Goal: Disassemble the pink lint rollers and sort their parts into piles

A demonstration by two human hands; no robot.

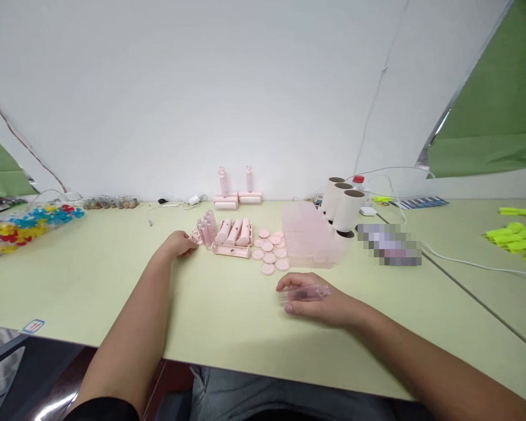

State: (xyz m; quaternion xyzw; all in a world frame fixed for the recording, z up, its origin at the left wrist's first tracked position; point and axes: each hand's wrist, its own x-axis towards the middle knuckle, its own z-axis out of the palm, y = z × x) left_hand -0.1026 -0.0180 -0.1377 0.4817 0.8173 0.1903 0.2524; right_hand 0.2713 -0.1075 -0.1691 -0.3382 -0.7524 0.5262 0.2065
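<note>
My right hand [311, 301] holds a clear pink plastic tube [304, 293] above the front of the table, fingers and thumb wrapped about it. Further left, my left hand [182, 244] reaches to a few small pink pieces [196, 237], its fingers curled down at them; what is between the fingertips is hidden. Beside those pieces stand several clear pink tubes [207, 229]. Pink cylinders [233, 232] lie in an open pink tray-like shell [231, 251]. Several pink discs [269, 257] are spread to the right of it.
A translucent pink box-like block [311, 240] stands right of the discs, before white rolls [348, 210] and a red-capped bottle [358, 182]. Two pink assemblies [225, 202] stand by the wall. Colourful bagged pieces [30, 228] lie left, neon yellow bundles [515, 240] right.
</note>
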